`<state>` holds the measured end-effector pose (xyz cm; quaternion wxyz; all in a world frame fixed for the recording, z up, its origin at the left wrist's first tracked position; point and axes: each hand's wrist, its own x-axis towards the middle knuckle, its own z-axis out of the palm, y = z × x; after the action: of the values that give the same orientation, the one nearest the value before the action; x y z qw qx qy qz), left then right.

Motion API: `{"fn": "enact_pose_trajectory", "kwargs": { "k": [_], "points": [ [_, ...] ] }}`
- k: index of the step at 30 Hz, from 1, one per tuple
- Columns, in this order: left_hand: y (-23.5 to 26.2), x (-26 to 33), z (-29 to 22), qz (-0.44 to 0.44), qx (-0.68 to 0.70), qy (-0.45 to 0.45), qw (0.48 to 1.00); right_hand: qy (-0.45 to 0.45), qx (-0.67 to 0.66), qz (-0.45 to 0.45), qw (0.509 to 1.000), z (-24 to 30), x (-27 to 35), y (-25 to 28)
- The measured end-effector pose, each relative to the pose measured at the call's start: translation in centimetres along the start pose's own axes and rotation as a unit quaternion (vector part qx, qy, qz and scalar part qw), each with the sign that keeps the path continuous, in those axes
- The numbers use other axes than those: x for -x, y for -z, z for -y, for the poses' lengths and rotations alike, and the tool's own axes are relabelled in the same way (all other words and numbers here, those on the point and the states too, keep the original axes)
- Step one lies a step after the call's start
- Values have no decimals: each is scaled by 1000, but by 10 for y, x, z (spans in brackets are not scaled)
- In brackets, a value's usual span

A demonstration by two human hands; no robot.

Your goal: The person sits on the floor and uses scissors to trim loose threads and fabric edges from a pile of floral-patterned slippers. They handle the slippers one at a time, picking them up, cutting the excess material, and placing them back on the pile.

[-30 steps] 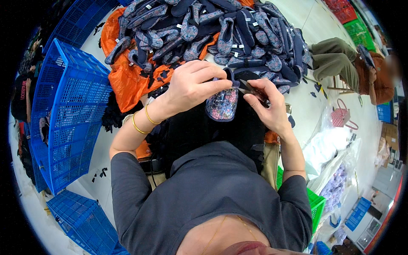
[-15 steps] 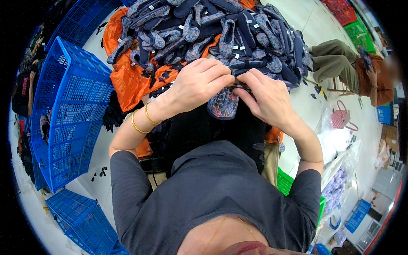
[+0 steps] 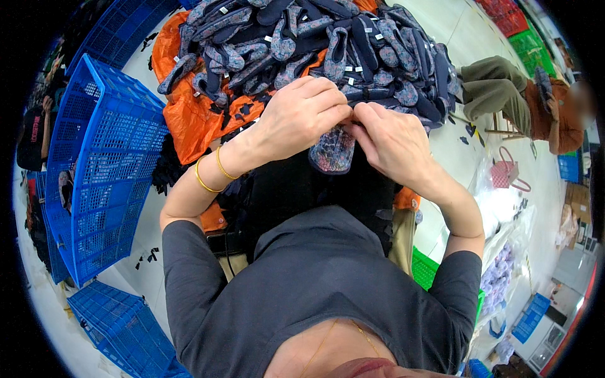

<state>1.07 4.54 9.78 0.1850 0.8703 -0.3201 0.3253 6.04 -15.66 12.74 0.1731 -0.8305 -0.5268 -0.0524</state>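
Over my lap I hold a patterned slipper (image 3: pixel 332 151), blue-grey with pink specks and a dark edge. Its rounded end hangs down below my fingers, while the rest is covered by my hands. My left hand (image 3: pixel 301 118) pinches its upper part from the left, fingers curled. From the right, my right hand (image 3: pixel 394 135) grips the same part with thumb and bent fingers, and the fingertips of both hands almost meet. Just beyond them lies a large heap of similar slippers (image 3: pixel 337 53), many with small white tags.
An orange sheet (image 3: pixel 186 135) spreads under the heap, with dark scraps on it. Tall blue plastic crates (image 3: pixel 116 176) stand at my left, with another blue crate (image 3: pixel 120 321) nearer. At far right a seated person (image 3: pixel 545 113) holds a slipper. A pink checked bag (image 3: pixel 504 174) rests on the floor.
My hands have drawn slightly closer together at the slipper's upper part, covering more of it. My right forearm has shifted a little outward. The slipper stays in nearly the same place.
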Motion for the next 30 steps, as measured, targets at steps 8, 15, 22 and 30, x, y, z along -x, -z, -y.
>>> {"fn": "enact_pose_trajectory", "kwargs": {
  "k": [8, 15, 22, 30],
  "points": [
    [35, 29, 39, -69, -15, 138, 988, -158, -217, -25, 963, -32, 25, 14],
    [34, 58, -4, 218, 279, 543, 761, -196, -424, 16, 884, -10, 24, -42],
    [-44, 94, -39, -8, 680, 503, 533, 113, -277, -15, 954, 12, 52, -55],
    [-79, 57, -63, -141, 607, 493, 607, 126, -143, 45, 981, 24, 103, -97]
  ]
}}
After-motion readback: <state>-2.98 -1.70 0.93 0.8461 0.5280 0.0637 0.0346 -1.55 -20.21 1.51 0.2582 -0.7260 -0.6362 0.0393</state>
